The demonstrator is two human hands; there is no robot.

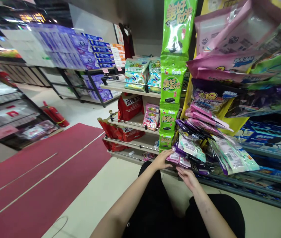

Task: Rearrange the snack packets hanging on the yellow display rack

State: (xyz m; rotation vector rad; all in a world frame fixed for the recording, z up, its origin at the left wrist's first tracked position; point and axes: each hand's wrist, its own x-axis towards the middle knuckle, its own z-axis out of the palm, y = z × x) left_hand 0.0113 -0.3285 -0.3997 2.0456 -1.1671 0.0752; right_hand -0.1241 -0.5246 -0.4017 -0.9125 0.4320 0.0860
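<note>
Yellow display (240, 125) here: pink and purple bags (217, 62) are jutting out | upper shelf (119, 87) beside it: turquoise bags (135, 75) are standing side by side | shelf below (130, 125): red bags (129, 108) are sitting near pink packets (151, 117) | pale floor (100, 195): red mat (63, 165) is lying flat

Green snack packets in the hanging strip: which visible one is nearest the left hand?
The lowest visible green packet, just above the left hand; the other green packets hang higher.

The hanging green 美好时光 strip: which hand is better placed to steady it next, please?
Probably the left hand: it is just below the visible end of the green strip, while the right hand is lower and farther right, near a pink packet.
</note>
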